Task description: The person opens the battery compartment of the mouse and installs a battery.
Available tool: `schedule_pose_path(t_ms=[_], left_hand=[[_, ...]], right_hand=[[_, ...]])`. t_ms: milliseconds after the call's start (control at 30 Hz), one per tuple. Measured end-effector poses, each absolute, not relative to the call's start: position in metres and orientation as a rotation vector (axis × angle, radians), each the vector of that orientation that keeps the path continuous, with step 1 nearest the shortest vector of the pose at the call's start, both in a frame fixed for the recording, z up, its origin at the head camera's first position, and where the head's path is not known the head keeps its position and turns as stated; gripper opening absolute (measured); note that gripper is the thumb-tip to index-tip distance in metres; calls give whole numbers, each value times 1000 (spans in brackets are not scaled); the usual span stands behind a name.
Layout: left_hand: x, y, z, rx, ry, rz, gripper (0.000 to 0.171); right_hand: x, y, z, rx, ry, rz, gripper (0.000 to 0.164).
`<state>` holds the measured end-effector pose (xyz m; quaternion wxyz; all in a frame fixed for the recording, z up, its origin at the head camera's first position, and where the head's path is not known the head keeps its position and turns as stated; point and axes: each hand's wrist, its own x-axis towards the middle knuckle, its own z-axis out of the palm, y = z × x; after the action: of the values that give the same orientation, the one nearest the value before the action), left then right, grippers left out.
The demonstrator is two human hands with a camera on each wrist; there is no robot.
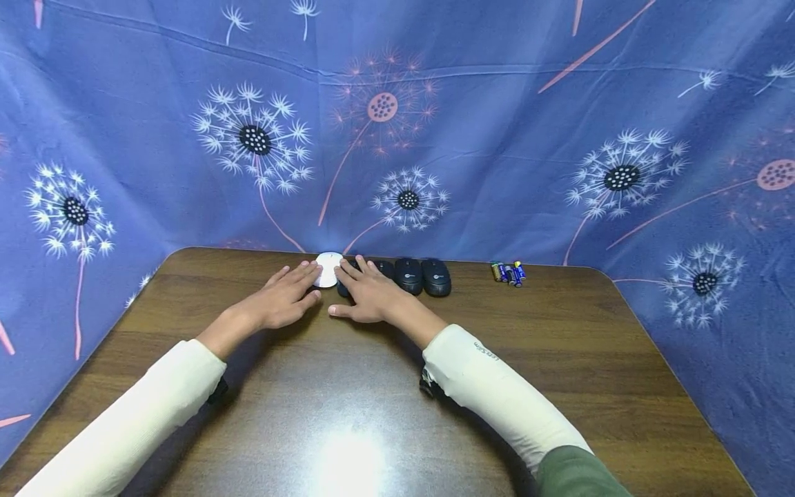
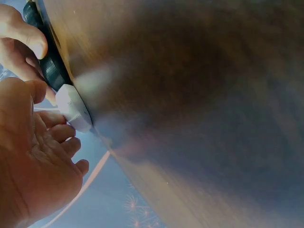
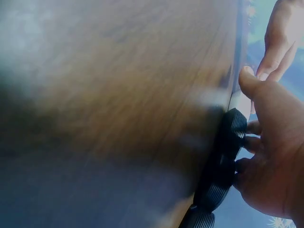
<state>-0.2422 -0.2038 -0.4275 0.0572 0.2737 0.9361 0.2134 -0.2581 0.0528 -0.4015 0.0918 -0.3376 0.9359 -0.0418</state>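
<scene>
Along the far edge of the desk [image 1: 559, 373]: batteries [image 1: 510, 275] toward the right corner; black computer mice [image 1: 408, 275] in a row, partly covered by the right hand [image 1: 373, 293], fingers extended; white mouse [image 1: 327, 272] at the row's left end, touched by the left hand [image 1: 282, 300], fingers likewise extended.
</scene>
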Motion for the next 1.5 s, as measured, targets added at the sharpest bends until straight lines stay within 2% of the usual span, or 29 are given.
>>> schedule_pose_path(t_ms=[167,233,433,767,1500], left_hand=[[-238,-197,-415,786,2835,588,72],[-228,-190,-398,743,2835,520,68],[-223,-187,-392,746,2845,413,66],[-215,-190,-385,737,2775,476,64],[-199,-185,-375,717,2779,356,64]], right_hand=[[-260,48,-400,-1008,2761,-135,95],[-267,48,-407,-1016,2754,-140,99],[-272,45,-405,-1047,2715,-96,104],[-248,40,-381,-1132,2721,112,94],[-231,37,-384,-1260,2752,404,88]])
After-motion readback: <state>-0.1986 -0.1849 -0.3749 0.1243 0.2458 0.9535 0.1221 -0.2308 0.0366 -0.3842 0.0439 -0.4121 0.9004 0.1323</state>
